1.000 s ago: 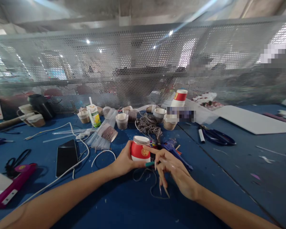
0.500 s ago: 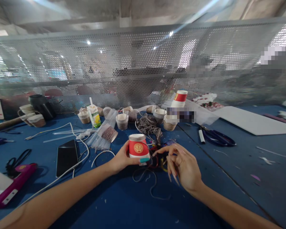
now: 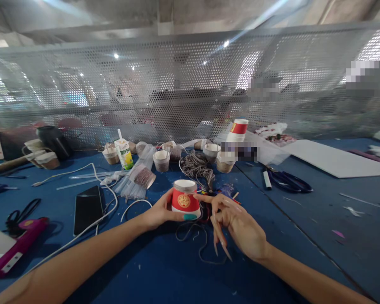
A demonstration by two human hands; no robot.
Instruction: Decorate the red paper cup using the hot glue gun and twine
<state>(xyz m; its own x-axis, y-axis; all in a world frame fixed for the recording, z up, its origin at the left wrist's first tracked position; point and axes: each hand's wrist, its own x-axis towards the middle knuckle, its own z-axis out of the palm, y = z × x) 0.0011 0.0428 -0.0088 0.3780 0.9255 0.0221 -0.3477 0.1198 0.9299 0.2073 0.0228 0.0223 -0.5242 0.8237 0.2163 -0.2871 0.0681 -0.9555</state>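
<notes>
leftmost, a magenta tool lies at the edge of the blue table, with black scissors just behind it and a dark phone face up further in, a white cable looping past it. behind stand a small drink carton with a straw and a row of twine-wrapped cups along the perforated metal screen. near the middle, the left hand is closed round a red paper cup, thumb across its lower front and fingers behind. the cup is upside down, its long axis close to vertical and tilted slightly, white base up, wide mouth down, gold emblem facing the camera; it sits just above the table, in front of a tangle of brown twine. the right hand is half open and holds nothing i can make out, index fingertip touching the cup's right side, the other long-nailed fingers pointing down. further right lie dark blue scissors and a white board
</notes>
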